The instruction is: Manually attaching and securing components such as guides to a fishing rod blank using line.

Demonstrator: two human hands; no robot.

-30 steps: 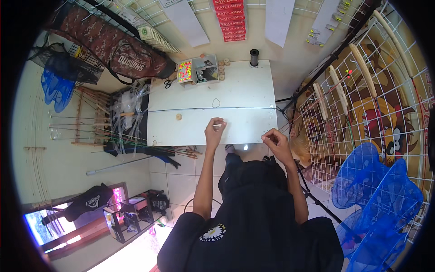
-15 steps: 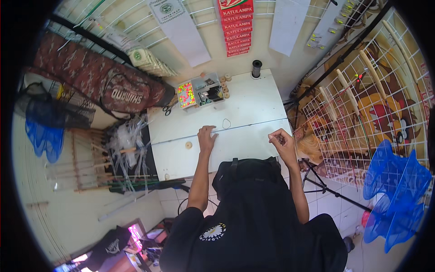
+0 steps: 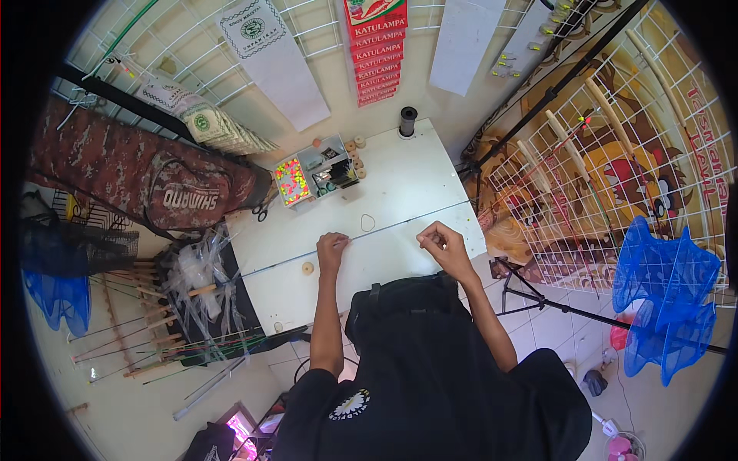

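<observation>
Above the white tabletop [image 3: 415, 173], my left hand [image 3: 333, 250] has its fingers closed in a pinch near the table's long seam. Across from it, my right hand [image 3: 447, 249] is also pinched, thumb against the bent fingers. Whatever either pinch holds is too fine to make out. Between and beyond the hands lies a thin loop [image 3: 368, 217], like a rubber band, touched by neither. A small pale spool [image 3: 308, 268] rests just left of my left hand.
At the table's back stand a compartment box [image 3: 314, 197] with bright beads, several small spools [image 3: 358, 163] and a dark line reel [image 3: 407, 121]. Scissors [image 3: 261, 213] lie by the left edge, near a camouflage bag [image 3: 177, 180]. A wire rack [image 3: 565, 180] rises at right.
My right hand has moved left, nearer to my left hand. My left hand's fingers have drawn together from a more spread pose. The whole view has shifted slightly.
</observation>
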